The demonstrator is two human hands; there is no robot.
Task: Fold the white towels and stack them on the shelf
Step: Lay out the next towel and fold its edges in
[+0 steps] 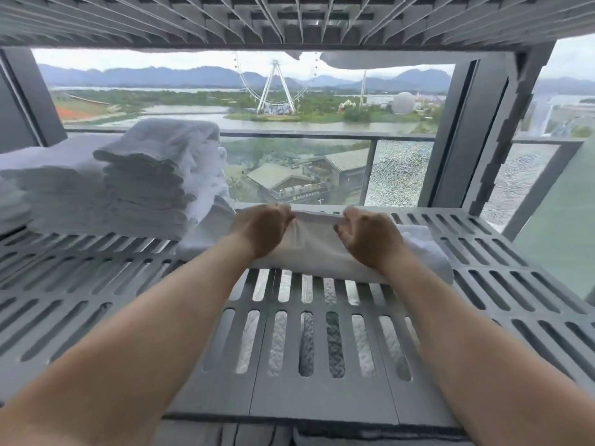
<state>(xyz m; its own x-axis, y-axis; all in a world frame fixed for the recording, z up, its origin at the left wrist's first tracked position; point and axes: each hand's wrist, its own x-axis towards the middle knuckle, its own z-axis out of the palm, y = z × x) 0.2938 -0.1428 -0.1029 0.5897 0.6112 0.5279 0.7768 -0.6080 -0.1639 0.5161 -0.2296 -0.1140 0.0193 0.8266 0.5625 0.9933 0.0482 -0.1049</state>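
Note:
A folded white towel (309, 249) lies on the grey slotted shelf (322, 391), near its far edge. My left hand (257, 228) pinches the towel's far upper edge on the left. My right hand (367, 235) pinches the same edge on the right, and the fabric is stretched taut between them. To the left stands a tall stack of folded white towels (151, 175), with a lower, wider stack (58, 191) beside it at the far left. Part of the held towel's right end shows past my right wrist.
Another slotted shelf (289, 20) hangs close overhead, with white cloth (370, 61) drooping from its far edge. A grey upright post (476, 130) stands at the right. More towels (335, 342) show through the slots below. Behind the shelf is a window and balcony railing.

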